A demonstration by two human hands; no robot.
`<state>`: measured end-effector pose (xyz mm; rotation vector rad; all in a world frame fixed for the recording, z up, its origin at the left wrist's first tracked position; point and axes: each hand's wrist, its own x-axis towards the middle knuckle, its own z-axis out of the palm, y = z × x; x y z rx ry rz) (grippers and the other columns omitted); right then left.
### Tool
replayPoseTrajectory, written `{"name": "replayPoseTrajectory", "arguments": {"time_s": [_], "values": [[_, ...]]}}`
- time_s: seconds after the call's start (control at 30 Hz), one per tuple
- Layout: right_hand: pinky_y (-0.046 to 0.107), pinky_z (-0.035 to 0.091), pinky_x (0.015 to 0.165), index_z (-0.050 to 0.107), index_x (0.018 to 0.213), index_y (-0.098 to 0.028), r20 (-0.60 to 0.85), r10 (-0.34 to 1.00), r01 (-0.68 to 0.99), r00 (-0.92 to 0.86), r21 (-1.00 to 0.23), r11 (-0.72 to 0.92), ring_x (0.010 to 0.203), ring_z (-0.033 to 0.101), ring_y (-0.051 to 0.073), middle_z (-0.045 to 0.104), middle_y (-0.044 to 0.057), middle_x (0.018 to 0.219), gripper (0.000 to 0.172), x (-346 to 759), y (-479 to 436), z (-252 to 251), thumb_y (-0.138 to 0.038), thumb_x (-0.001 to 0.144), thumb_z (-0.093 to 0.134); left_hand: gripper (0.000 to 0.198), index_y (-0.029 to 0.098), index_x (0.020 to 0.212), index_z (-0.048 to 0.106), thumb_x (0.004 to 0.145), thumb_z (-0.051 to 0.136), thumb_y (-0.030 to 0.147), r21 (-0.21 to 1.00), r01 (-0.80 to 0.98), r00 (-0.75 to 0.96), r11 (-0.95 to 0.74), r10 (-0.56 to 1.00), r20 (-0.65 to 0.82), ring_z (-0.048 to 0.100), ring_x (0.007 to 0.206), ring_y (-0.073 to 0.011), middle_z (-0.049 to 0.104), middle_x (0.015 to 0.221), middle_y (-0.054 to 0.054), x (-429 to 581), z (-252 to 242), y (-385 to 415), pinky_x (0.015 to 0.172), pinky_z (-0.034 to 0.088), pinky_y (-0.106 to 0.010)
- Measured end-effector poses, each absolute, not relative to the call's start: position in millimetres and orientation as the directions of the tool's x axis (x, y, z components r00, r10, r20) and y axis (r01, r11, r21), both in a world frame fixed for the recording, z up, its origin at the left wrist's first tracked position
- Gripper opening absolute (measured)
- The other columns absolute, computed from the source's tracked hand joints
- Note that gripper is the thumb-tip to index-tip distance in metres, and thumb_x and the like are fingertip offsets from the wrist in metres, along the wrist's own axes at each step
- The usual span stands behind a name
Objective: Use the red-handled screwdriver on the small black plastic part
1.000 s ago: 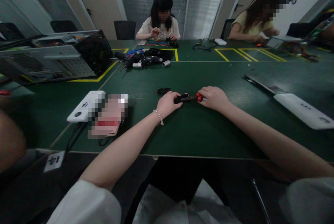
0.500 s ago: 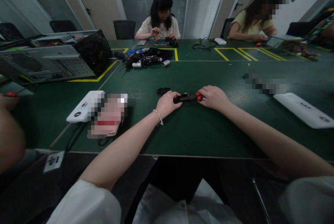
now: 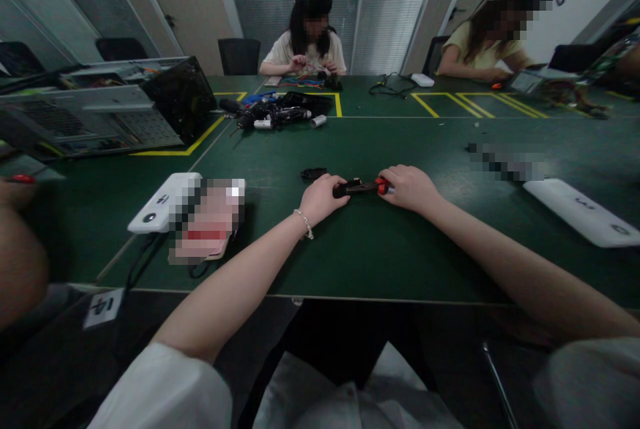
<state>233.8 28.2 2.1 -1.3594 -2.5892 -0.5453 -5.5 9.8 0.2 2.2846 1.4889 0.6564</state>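
My left hand [image 3: 319, 203] is closed around a small black plastic-looking part [image 3: 343, 189], low over the green table. In my right hand [image 3: 413, 189] is a pair of red-handled pliers [image 3: 371, 187], its dark jaws pointing left and touching the black part. The fingers hide most of the handles, and I cannot make out exactly where the jaws bite. Just beyond my left hand lies another small black piece [image 3: 313, 173].
A phone [image 3: 213, 222] and white power bank [image 3: 163, 205] lie left; another power bank [image 3: 590, 212] lies right. An opened computer case [image 3: 100, 112] stands far left, beside a black cable pile [image 3: 275, 111]. Two people sit across the table [image 3: 400, 249]; another person's arm [image 3: 20, 249] is at left.
My hands, the pliers and the black part have hardly moved. Across the table, one person's hand has lifted a little from the wires.
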Motion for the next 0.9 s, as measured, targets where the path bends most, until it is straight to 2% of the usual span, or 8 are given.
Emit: {"name": "replayPoseTrajectory", "arguments": {"time_s": [0.3, 0.9], "values": [[0.032, 0.04, 0.065, 0.064, 0.09, -0.013, 0.313, 0.749, 0.811, -0.584, 0.261, 0.523, 0.076, 0.057, 0.022, 0.064, 0.012, 0.084, 0.031, 234.9, 29.3, 0.6, -0.038, 0.082, 0.047, 0.032, 0.019, 0.106, 0.065, 0.077, 0.064, 0.033, 0.51, 0.769, 0.336, -0.385, 0.922, 0.19, 0.061, 0.089, -0.0201, 0.063, 0.101, -0.006, -5.3, 0.5, 9.7, 0.078, 0.049, -0.032], [0.033, 0.039, 0.066, 0.065, 0.094, -0.012, 0.301, 0.744, 0.802, -0.596, 0.252, 0.541, 0.077, 0.057, 0.021, 0.065, 0.013, 0.087, 0.032, 235.1, 27.9, 3.6, -0.036, 0.083, 0.047, 0.031, 0.019, 0.106, 0.065, 0.078, 0.064, 0.032, 0.524, 0.755, 0.344, -0.395, 0.918, 0.197, 0.061, 0.089, -0.0194, 0.063, 0.101, -0.006, -5.9, 0.3, 9.6, 0.077, 0.049, -0.031]]}}
